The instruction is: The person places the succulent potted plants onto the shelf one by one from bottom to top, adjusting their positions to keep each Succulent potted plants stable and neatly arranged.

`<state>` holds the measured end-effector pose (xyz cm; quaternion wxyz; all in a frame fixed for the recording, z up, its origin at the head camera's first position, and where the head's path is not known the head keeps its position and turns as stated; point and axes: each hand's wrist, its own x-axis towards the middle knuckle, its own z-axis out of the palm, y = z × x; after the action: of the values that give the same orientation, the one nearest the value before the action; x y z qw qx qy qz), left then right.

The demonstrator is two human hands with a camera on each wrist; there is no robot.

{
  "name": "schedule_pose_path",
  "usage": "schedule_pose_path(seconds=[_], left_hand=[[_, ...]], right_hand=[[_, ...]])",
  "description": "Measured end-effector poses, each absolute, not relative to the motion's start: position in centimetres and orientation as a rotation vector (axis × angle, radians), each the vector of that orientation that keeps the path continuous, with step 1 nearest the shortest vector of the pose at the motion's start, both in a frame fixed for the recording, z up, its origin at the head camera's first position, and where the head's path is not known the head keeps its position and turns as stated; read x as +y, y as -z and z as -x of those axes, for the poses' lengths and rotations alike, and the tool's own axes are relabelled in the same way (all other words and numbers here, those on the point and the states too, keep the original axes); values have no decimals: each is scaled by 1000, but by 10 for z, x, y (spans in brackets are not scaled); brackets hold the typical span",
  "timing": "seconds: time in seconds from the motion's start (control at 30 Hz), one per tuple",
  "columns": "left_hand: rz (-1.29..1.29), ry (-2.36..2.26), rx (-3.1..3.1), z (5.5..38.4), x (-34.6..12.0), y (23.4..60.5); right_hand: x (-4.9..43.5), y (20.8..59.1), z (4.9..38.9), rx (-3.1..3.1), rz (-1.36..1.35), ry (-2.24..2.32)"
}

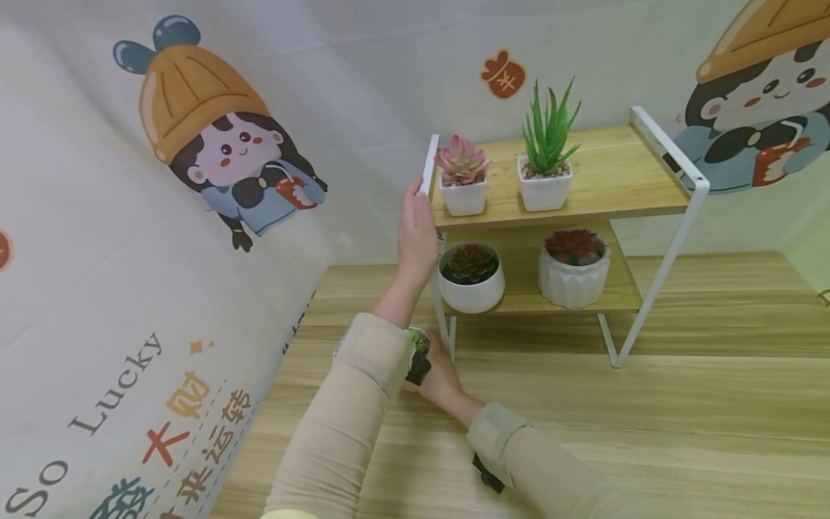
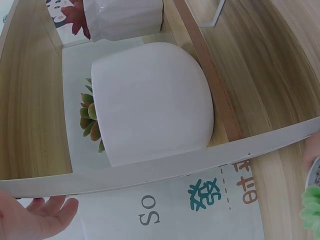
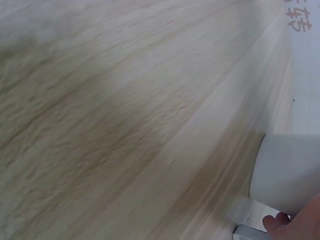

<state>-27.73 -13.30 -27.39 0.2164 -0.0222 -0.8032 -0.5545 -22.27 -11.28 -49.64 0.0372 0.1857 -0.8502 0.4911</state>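
A two-tier wooden shelf [image 1: 609,173] with a white metal frame stands on the table. My left hand [image 1: 418,234] is up against the left side of its frame, fingers fairly straight in the head view. In the left wrist view the fingertips [image 2: 70,207] show just beside the white bar [image 2: 165,170]. Low down by the shelf's left foot, my right hand [image 1: 441,375] holds a white pot [image 3: 287,170] with a light green succulent [image 2: 312,205]. That pot's base is right at the tabletop. My left sleeve hides part of it in the head view.
On the top board stand a pink succulent [image 1: 462,162] and a spiky green plant [image 1: 547,137] in white pots. The lower board carries a round white pot [image 1: 472,288] and a ribbed white pot [image 1: 573,285]. A printed cloth [image 1: 363,86] hangs behind and at left.
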Motion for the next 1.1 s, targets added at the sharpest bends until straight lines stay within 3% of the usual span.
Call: schedule_pose_path(seconds=[1.1], left_hand=[[69,1534,-2218,279,-133,276]], right_hand=[[-83,493,217,-2479,-716,-1870]])
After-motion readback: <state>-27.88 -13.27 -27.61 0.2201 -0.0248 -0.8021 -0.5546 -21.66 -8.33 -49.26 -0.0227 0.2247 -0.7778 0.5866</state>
